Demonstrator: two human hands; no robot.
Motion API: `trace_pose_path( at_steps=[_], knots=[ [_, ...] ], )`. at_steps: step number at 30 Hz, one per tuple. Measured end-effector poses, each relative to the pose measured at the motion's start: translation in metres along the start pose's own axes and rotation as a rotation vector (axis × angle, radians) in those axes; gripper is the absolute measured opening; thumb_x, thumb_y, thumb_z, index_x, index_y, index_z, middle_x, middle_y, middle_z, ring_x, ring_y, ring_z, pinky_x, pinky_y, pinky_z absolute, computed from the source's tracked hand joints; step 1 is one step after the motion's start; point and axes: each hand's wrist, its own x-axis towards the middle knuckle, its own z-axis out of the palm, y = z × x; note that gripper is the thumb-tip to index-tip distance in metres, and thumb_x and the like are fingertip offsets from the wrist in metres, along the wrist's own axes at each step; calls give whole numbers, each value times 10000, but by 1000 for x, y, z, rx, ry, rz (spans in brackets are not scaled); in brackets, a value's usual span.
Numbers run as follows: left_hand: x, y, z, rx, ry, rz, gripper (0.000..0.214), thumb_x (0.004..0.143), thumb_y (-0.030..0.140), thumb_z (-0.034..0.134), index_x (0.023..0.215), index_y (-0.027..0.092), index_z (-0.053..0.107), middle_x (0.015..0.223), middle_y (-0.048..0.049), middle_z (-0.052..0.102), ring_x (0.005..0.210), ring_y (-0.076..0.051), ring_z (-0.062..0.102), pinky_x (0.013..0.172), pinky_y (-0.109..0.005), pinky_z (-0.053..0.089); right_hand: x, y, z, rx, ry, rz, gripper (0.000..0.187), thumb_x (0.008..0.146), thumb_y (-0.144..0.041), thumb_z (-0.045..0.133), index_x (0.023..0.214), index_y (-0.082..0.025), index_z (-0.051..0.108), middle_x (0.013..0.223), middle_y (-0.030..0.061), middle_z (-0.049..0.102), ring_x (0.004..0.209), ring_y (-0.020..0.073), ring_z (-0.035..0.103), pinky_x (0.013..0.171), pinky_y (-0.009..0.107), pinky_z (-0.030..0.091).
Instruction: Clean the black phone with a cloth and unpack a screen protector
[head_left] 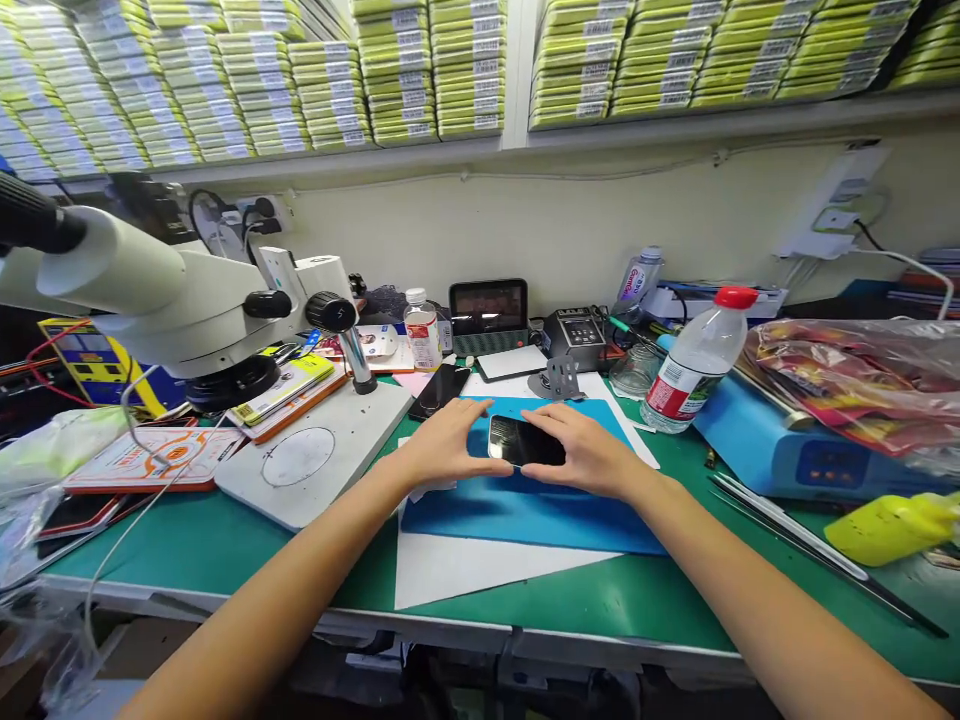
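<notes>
A smartphone (525, 441) with a dark, glossy screen lies sideways between my two hands, over a blue mat (480, 515). My right hand (589, 450) is closed on its right end, fingers along the far edge and thumb along the near edge. Curved around the left end is my left hand (442, 440), its thumb at the phone's near edge and its fingertips by the far left corner. Blue mat shows between that palm and the phone. Another dark phone (441, 390) lies just beyond my left hand. White paper (450, 575) sticks out under the mat.
A microscope (165, 300) stands on a pale base (315, 460) at left. Right of the mat are a red-capped bottle (701, 360), a blue machine (787, 450), tweezers (817, 550) and a yellow bottle (889, 527). Stacked yellow packages (397, 70) fill the shelf above.
</notes>
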Motion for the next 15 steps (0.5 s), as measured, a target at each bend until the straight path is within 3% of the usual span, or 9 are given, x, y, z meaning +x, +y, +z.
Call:
trace_pose_path(
  at_steps=[4, 8, 12, 15],
  knots=[
    [21, -10, 14, -318, -49, 38, 845, 702, 531, 819, 1408, 224, 473, 1461, -138, 500, 1348, -328, 467, 1127, -479, 362, 9, 6, 1, 8, 71, -30, 600, 793, -434, 716, 1338, -220, 586, 1150, 128, 666, 1042, 302, 644, 867, 477, 566],
    [17, -13, 20, -533, -66, -17, 955, 662, 452, 875, 1455, 241, 387, 1482, -128, 465, 1334, -326, 477, 1101, -456, 395, 8, 3, 6, 21, 104, -67, 616, 779, -367, 729, 1349, -203, 559, 1185, 133, 629, 1073, 297, 629, 895, 455, 559],
    [11, -4, 20, -720, -37, 14, 704, 706, 407, 860, 1300, 230, 526, 1281, -84, 612, 1177, -281, 590, 989, -383, 472, 7, -3, 7, 68, 165, -72, 663, 769, -353, 739, 1381, -226, 518, 1241, 134, 594, 1116, 307, 612, 930, 446, 545],
    [11, 2, 19, -765, 14, 57, 680, 691, 390, 875, 1268, 234, 551, 1269, -77, 618, 1180, -277, 585, 997, -369, 460, 6, -6, 6, 122, 160, -71, 670, 764, -346, 746, 1379, -242, 501, 1259, 130, 585, 1145, 305, 598, 950, 442, 534]
  ],
)
